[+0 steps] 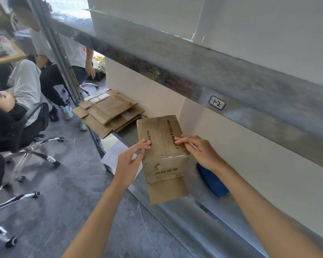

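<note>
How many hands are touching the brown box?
2. The left hand grips the left top edge of the brown cardboard box; the right hand presses its top near the right edge. None hidden.

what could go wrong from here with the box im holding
The cardboard box seems to sit at the metal shelf's front edge, held only lightly by the left hand and right hand; it could tip onto the floor. Its front flap hangs loose below, so it may snag or let contents slip if lifted.
</note>
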### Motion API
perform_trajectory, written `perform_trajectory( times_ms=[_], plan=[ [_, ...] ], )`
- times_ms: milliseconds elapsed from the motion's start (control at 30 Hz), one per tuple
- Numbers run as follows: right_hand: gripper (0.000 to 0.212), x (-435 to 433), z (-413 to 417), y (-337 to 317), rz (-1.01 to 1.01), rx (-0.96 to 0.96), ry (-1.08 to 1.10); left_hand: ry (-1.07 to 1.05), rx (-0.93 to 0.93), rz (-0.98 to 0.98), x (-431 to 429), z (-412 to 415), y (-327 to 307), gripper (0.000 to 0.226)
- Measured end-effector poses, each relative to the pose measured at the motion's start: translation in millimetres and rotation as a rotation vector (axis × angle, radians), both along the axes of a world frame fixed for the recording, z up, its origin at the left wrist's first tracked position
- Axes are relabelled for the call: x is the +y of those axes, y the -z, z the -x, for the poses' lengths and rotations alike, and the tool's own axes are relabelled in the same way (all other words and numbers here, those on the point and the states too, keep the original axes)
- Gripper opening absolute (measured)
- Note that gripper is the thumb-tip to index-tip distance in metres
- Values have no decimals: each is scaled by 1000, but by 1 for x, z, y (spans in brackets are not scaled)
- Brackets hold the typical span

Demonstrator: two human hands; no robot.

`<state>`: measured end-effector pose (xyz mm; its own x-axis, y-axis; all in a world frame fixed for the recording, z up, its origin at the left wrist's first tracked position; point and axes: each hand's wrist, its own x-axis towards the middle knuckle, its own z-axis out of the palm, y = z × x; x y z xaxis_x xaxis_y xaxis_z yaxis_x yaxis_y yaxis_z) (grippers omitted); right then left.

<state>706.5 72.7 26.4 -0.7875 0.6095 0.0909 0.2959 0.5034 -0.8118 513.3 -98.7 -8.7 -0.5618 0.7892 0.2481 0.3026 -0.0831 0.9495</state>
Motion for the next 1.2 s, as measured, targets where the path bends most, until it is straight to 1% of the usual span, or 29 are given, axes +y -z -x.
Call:
perform_trajectory(
  times_ms=[100, 267, 400, 500, 567, 633, 733, 833, 933, 1033, 1200],
  plan=[
    [28, -2, 1, 4, -43, 15, 19, -10, 27, 1, 1, -2, 0, 21],
    [26, -4, 3, 10, -71, 81, 72, -46, -29, -9, 6, -7, -2, 18],
    [23, -3, 4, 11, -69, 65, 80, -71, -51, -10, 10, -9, -2, 16],
    [57, -4, 1, 13, -88, 28, 57, -85, -57, 7, 12, -7, -1, 17],
    [68, -1, 0, 13, -97, 1, 26, -63, -8, 23, 12, -6, 0, 31],
    [63, 2, 0, 15, -114, 4, 29, -31, 44, 35, 11, -4, 1, 42],
    [52, 2, 1, 19, -136, 61, 61, -27, 54, 12, 13, -5, 7, 45],
    [52, -1, 3, 20, -156, 72, 66, -20, 76, -4, 12, -5, 9, 45],
    [52, 0, 2, 17, -197, 25, 57, 9, 105, 8, 11, -1, 8, 47],
    [56, -4, 5, 16, -223, 2, 79, -7, 128, 14, 10, -4, 9, 47],
    [49, -10, 11, 19, -258, 33, 146, -16, 182, 19, 11, -5, 6, 47]
  ],
)
